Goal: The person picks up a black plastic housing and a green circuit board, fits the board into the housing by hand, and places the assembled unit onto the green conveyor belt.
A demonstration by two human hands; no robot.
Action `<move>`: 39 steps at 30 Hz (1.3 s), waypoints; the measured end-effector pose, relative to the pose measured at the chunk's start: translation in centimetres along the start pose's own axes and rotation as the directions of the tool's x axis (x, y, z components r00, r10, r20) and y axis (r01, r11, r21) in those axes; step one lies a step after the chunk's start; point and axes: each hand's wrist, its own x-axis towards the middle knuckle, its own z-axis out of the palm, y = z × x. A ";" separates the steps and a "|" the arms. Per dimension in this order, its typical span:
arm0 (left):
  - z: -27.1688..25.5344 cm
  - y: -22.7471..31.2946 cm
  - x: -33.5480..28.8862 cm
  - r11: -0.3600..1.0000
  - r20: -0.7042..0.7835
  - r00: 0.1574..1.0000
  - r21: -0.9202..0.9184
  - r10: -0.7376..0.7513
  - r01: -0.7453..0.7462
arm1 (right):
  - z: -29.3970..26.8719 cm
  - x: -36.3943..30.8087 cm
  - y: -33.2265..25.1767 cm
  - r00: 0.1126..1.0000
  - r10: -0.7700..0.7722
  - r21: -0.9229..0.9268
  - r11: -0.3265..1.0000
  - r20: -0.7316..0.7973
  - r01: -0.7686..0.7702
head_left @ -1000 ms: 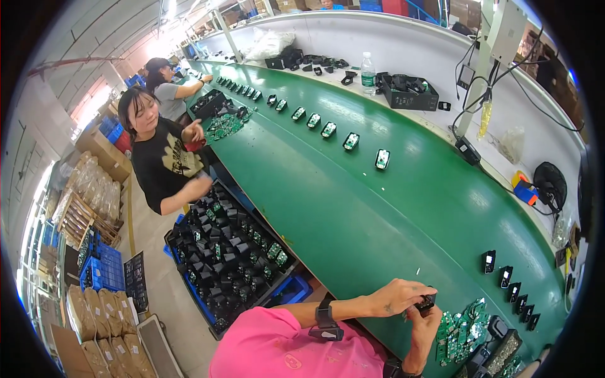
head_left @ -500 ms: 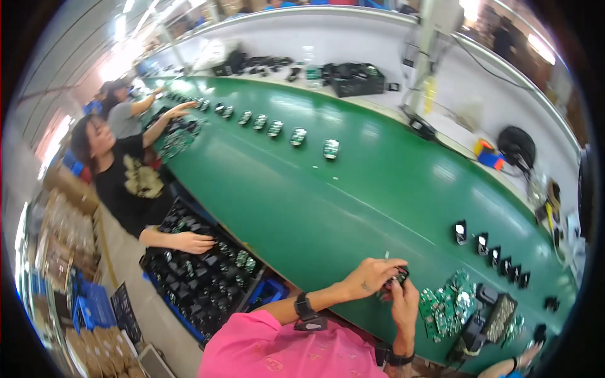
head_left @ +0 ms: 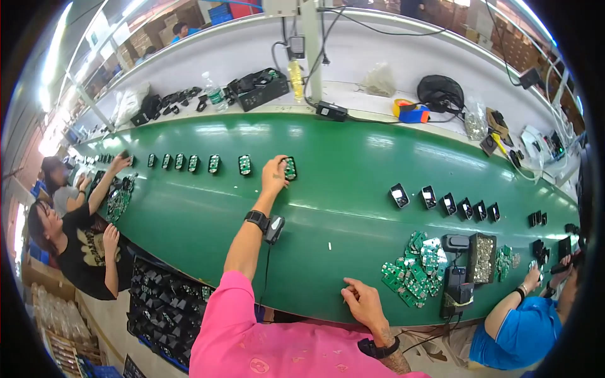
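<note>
My left hand [head_left: 275,176] reaches far across the green table, its fingers closed on the side of a black plastic housing with a green circuit board [head_left: 290,168] inside. That housing is at the right end of a row of similar ones, the nearest being another filled housing [head_left: 244,165]. My right hand [head_left: 367,305] rests low over the near edge of the table, fingers loosely bent and apart, nothing visible in them. To its right lies a heap of green circuit boards [head_left: 413,271]. Farther off stands a row of black housings with pale insides [head_left: 428,197].
Beside the boards are a box of small metal parts [head_left: 482,258] and black adapter-like blocks [head_left: 456,290]. A small white piece [head_left: 329,246] lies mid-table. Co-workers sit left [head_left: 82,246] and right [head_left: 523,327]. A black tray of parts [head_left: 167,309] stands lower left.
My hands were together on a dark part near the front edge; they have separated. The left has carried a housing out to the row's end. The view has swung right.
</note>
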 end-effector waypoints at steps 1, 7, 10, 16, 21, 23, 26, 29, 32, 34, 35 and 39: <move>0.6 0.9 0.0 0.998 0.003 1.000 0.049 -0.026 0.026 | -0.2 0.0 0.0 0.997 0.080 0.070 0.994 -0.004 -0.080; 2.4 5.1 -1.0 0.849 -0.158 0.948 0.502 0.277 -0.165 | 0.1 0.6 1.4 0.989 -0.138 -0.063 0.989 -0.047 0.135; 9.7 10.4 -7.0 0.835 0.291 0.886 0.322 0.360 -0.446 | 0.5 0.9 1.9 0.988 -0.135 -0.118 0.985 -0.071 0.126; 21.1 13.6 -10.7 0.864 0.523 0.821 0.280 0.228 -0.418 | -0.5 -0.6 0.2 0.981 -0.181 -0.135 0.976 -0.062 0.172; 19.6 11.9 -10.5 0.958 0.540 0.792 -0.117 0.284 -0.263 | -4.1 -3.0 1.7 0.914 -0.206 -0.373 0.925 -0.350 0.065; 16.4 12.7 -12.1 0.959 0.605 0.764 -0.275 0.224 -0.063 | -5.6 -3.1 1.8 0.860 -0.174 -0.514 0.850 -0.479 -0.114; 11.3 11.0 -15.3 0.706 0.784 0.616 -0.482 0.082 0.519 | -6.8 -2.2 2.0 0.904 -0.093 -0.578 0.795 -0.418 -0.186; 8.0 8.0 -17.1 0.326 0.851 0.502 -0.523 0.153 0.788 | -7.2 -1.4 2.0 0.937 -0.071 -0.600 0.783 -0.343 -0.160; 6.5 6.7 -17.6 0.298 0.815 0.547 -0.579 0.190 0.759 | -7.1 -0.2 1.6 0.945 -0.014 -0.586 0.788 -0.326 -0.191; 6.0 6.9 -17.5 0.375 0.839 0.522 -0.538 0.152 0.755 | -6.9 0.4 1.1 0.945 -0.078 -0.611 0.779 -0.316 -0.140; 6.0 6.9 -17.6 0.460 0.866 0.487 -0.480 0.112 0.747 | -6.9 0.6 0.8 0.951 -0.088 -0.624 0.772 -0.295 -0.122; 6.5 7.2 -19.4 0.549 0.877 0.475 -0.434 0.075 0.714 | -6.1 1.5 0.2 0.926 0.138 -0.138 0.971 -0.351 -0.197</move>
